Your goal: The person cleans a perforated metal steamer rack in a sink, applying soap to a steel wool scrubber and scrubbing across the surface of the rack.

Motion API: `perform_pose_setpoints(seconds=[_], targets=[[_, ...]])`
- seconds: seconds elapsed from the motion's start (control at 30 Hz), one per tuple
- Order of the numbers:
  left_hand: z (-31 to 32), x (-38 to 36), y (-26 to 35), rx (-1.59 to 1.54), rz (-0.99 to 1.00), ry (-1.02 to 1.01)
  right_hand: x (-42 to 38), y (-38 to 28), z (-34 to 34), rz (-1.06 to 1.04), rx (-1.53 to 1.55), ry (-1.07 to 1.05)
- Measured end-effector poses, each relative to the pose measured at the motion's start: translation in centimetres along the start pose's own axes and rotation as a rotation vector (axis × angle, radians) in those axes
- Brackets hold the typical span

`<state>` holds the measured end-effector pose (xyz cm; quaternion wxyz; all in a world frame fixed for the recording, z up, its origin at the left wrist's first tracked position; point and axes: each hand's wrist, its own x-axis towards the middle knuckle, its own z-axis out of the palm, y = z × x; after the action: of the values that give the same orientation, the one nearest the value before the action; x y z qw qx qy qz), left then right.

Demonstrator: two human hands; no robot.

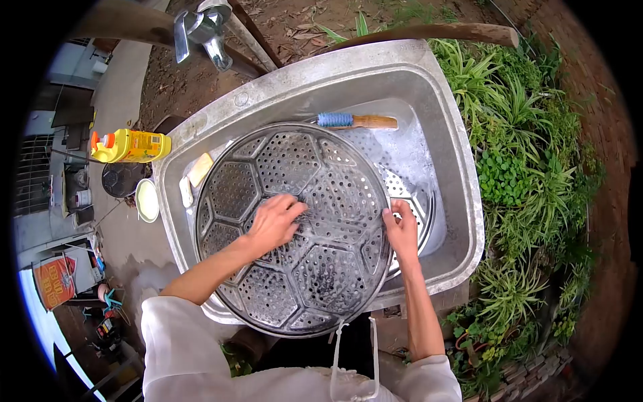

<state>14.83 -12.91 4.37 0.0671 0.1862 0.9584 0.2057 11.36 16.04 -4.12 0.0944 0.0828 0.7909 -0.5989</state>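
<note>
A large round metal steamer tray, perforated and marked with hexagon shapes, lies tilted across the sink, its near edge overhanging the front rim. My right hand pinches the tray's right edge, thumb on top. On the middle of the tray rests my left hand, fingers curled down against the holes; whatever is under them is hidden. A second perforated tray lies partly covered in the sink. Behind the big tray is a blue-bristled brush with a wooden handle.
A chrome faucet rises at the back left. On the left ledge are a yellow bottle with an orange cap and a pale sponge-like block. A bowl stands beyond the left rim. Green plants grow along the right.
</note>
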Motion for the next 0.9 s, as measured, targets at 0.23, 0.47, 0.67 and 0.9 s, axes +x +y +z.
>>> perform_pose_setpoints(seconds=[0.23, 0.47, 0.67, 0.9], targets=[[4.0, -1.4, -1.6, 0.027, -0.035, 0.077, 3.0, -1.3, 1.2, -0.042, -0.299, -0.168], [4.5, 2.6, 2.6, 0.008, -0.156, 0.032, -0.6, 1.9, -0.7, -0.044, -0.334, -0.093], [1.5, -5.0, -2.2, 0.090, -0.246, 0.061, -6.6, -1.5, -1.6, -0.028, -0.331, -0.019], [2.8, -5.5, 2.9, -0.049, -0.282, 0.000, -9.2, -0.7, 2.2, 0.079, -0.253, 0.084]])
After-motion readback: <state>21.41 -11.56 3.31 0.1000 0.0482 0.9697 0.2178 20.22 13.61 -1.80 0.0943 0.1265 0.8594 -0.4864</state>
